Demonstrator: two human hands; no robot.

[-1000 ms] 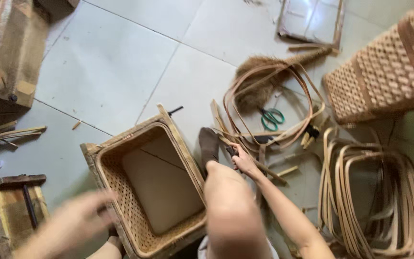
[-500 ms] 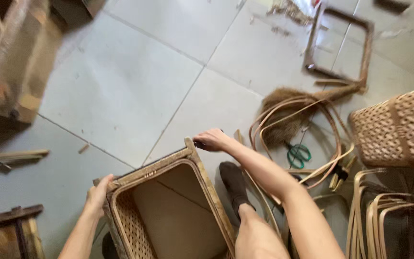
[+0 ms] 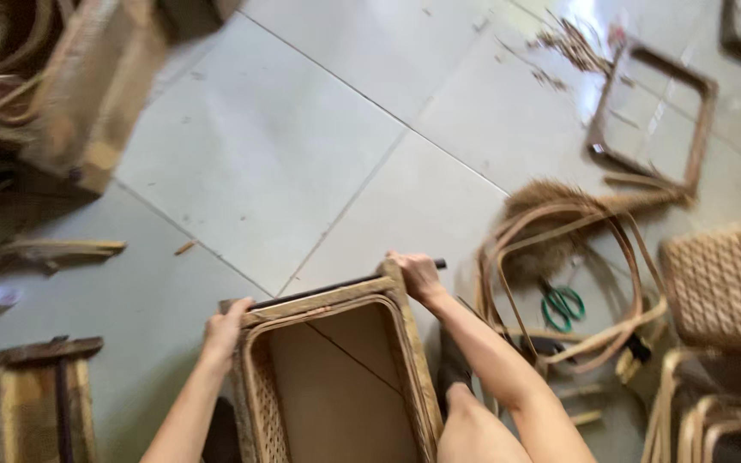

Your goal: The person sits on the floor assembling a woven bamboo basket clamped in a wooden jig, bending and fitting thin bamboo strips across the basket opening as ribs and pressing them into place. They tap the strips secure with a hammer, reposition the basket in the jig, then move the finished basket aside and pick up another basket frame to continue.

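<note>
Pale floor tiles (image 3: pixel 242 163) carry everything. Nearest, an empty rectangular woven basket (image 3: pixel 336 377) stands open-topped between the person's arms; the left hand (image 3: pixel 223 330) curls over its left corner, the right hand (image 3: pixel 418 276) grips its far right corner. Beyond lie green scissors (image 3: pixel 562 304), looped cane strips (image 3: pixel 559 257) and a wooden frame (image 3: pixel 653 116).

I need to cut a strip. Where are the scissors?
The green-handled scissors lie on the tiled floor, right of the rectangular woven basket, inside the bent cane loops.
</note>
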